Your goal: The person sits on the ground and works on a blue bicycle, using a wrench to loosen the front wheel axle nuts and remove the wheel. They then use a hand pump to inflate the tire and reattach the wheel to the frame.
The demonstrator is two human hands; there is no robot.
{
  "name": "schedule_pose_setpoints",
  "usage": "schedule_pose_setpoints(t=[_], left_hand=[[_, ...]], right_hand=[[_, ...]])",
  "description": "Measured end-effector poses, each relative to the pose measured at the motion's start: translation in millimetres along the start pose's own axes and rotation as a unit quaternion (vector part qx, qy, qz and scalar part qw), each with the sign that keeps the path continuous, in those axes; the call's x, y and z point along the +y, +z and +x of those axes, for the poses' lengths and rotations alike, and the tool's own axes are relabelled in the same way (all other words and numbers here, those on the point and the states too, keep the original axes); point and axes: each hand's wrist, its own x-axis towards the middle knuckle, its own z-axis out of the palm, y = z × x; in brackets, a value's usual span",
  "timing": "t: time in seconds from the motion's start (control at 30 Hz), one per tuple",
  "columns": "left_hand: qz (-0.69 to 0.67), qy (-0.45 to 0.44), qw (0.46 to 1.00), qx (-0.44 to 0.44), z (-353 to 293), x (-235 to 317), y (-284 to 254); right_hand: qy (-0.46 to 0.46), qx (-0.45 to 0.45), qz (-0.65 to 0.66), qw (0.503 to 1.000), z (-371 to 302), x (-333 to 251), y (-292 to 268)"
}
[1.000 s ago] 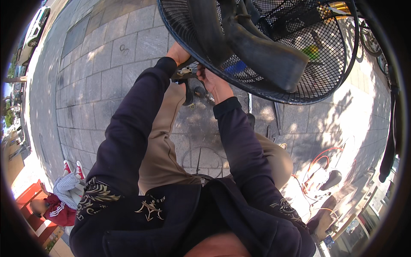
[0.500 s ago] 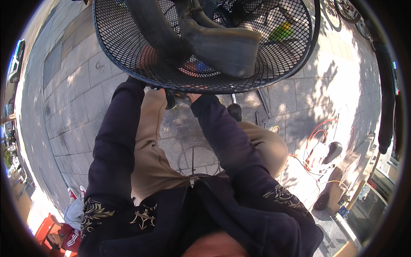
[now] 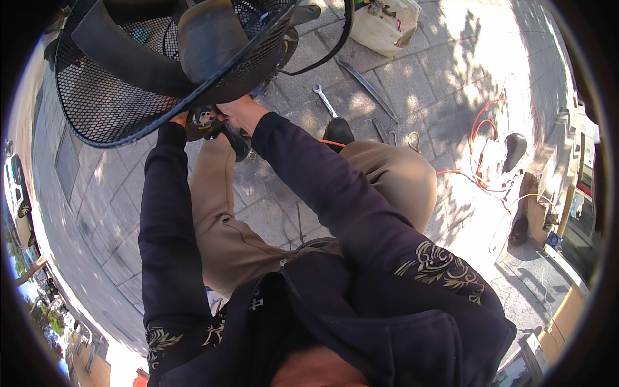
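Observation:
A black wire-mesh basket (image 3: 97,113) with wide, curved dark pieces (image 3: 213,42) inside hangs over the far left of the view and tilts. Beneath its rim, a dark part with a shiny metal fitting (image 3: 205,117) shows between my hands. My left hand (image 3: 180,119) is at this part's left side, mostly hidden by the basket, so its fingers do not show. From the right, my right hand (image 3: 243,112) reaches to the same part with its fingers curled. Its fingertips and what they grip are hidden.
On the paving right of my hands lie a wrench (image 3: 325,101), a long curved metal strip (image 3: 369,90) and small tools (image 3: 380,131). A whitish container (image 3: 385,29) stands beyond. An orange hose (image 3: 475,138) coils at the right. My shoe (image 3: 338,131) is beside the wrench.
The view has turned, and the basket now appears farther left and more tilted. My right hand and the metal fitting, mostly hidden before, now show below the rim. The whitish container has come into view.

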Motion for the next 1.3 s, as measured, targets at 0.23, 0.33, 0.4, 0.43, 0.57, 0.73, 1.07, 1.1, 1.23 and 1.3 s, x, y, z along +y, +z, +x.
schedule_pose_setpoints(t=[0.23, 0.33, 0.4, 0.43, 0.57, 0.73, 1.07, 1.1, 1.23, 1.3], left_hand=[[0.042, 0.002, 0.999, -0.007, -6, -8, 1], [0.055, 0.007, 0.998, -0.007, -4, -7, 0], [0.061, 0.007, 0.998, -0.006, -4, -9, 0], [0.065, 0.004, 0.998, -0.006, -7, -10, -2], [0.082, 0.001, 0.997, -0.004, -8, -16, -2], [0.104, 0.002, 0.995, -0.006, -14, -27, 1], [0.180, 0.013, 0.983, -0.018, -13, -41, 9], [0.188, 0.014, 0.982, -0.020, -14, -45, 10], [0.266, 0.034, 0.963, -0.018, -12, -66, 8], [0.330, 0.067, 0.941, -0.024, -14, -80, 12]], right_hand=[[0.000, 0.003, 0.001, 1.000, -4, -3, 3], [0.005, 0.004, 0.003, 1.000, 1, 1, 1], [0.009, 0.013, 0.012, 1.000, 1, 3, 1], [0.009, 0.010, 0.011, 1.000, 0, 4, 2], [0.012, 0.012, -0.002, 1.000, -1, 6, 3], [-0.008, -0.007, 0.031, 0.999, 0, 14, -2], [-0.169, 0.056, -0.270, 0.946, -42, 53, -13], [-0.208, -0.042, -0.364, 0.907, -60, 37, -33], [-0.182, -0.266, -0.596, 0.736, -116, -61, -135], [-0.194, -0.178, -0.626, 0.734, -132, -101, -207]])
